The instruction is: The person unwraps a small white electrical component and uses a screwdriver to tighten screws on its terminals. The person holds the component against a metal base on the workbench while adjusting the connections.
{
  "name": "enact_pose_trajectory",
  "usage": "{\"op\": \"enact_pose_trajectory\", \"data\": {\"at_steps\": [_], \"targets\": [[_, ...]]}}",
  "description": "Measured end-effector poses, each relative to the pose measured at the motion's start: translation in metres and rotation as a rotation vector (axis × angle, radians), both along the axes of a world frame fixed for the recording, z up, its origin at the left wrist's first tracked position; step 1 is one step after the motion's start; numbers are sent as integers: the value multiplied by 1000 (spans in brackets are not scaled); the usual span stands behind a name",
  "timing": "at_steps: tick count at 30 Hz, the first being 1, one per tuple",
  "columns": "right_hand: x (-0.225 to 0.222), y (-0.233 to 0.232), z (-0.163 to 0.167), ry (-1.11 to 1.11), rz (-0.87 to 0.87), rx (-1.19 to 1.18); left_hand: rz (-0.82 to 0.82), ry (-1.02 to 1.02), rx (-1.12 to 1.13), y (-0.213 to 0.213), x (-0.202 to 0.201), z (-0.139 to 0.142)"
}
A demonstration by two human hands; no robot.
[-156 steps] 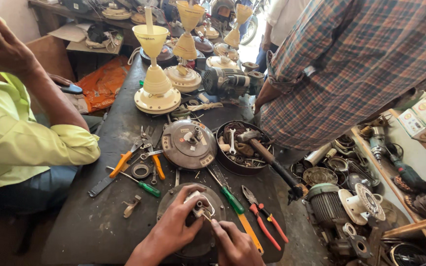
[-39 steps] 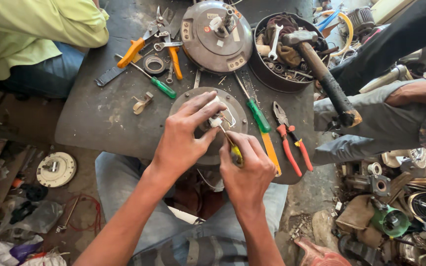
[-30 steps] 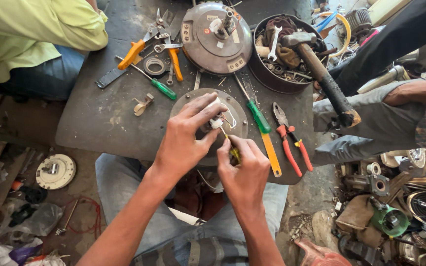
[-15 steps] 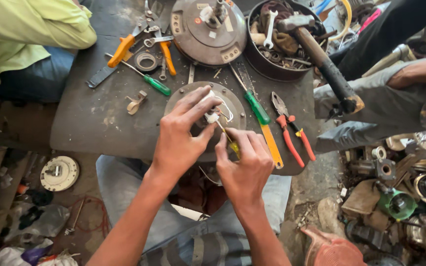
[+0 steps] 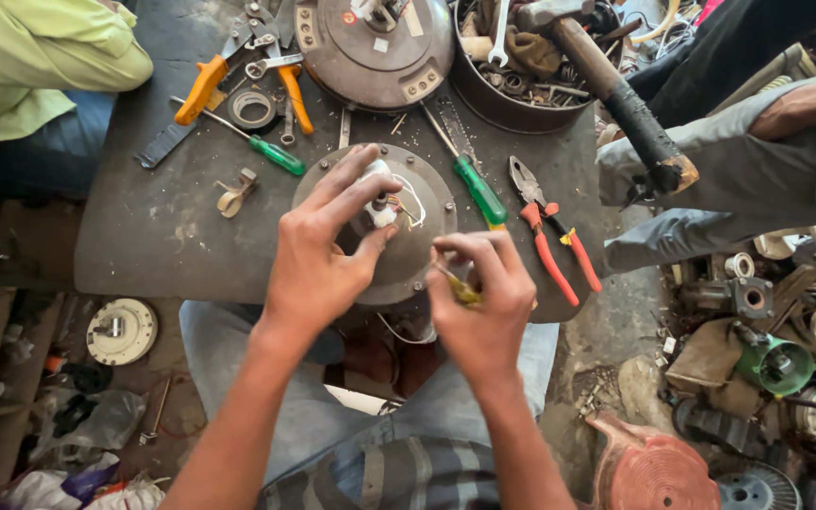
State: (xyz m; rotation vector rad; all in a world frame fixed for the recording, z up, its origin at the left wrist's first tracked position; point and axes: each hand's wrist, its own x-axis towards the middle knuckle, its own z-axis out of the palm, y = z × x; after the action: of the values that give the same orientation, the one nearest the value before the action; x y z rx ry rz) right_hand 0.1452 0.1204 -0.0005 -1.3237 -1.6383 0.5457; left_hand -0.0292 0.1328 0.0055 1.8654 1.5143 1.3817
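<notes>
On one round motor housing (image 5: 408, 255), left hand (image 5: 318, 255) fingers gripping its hub, right hand (image 5: 484, 302) fingers pinching one screwdriver (image 5: 460, 288).

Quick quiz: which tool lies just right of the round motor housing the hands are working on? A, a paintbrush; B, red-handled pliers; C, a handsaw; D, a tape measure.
B: the red-handled pliers lie on the table just right of the round motor housing, beside a green-handled screwdriver.

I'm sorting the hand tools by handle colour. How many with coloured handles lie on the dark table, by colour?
Orange-handled pliers: 1
Red-handled pliers: 1
Green-handled screwdrivers: 2, a small one and a larger one with a yellow tip
Black-gripped hammer: 1
Total: 5
</notes>
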Motion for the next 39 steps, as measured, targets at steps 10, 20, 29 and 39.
{"op": "enact_pose_trajectory", "data": {"at_steps": [10, 20, 29, 39], "targets": [[4, 29, 5, 0, 477, 194, -440, -1, -99, 21, -35, 17], [4, 27, -18, 64, 402, 152, 201, 136, 109, -35, 8, 8], [-2, 28, -18, 60, 404, 177, 172, 84, -10, -34, 18, -7], [16, 60, -14, -140, 576, 210, 17, 392, 17, -27, 1, -6]]}}
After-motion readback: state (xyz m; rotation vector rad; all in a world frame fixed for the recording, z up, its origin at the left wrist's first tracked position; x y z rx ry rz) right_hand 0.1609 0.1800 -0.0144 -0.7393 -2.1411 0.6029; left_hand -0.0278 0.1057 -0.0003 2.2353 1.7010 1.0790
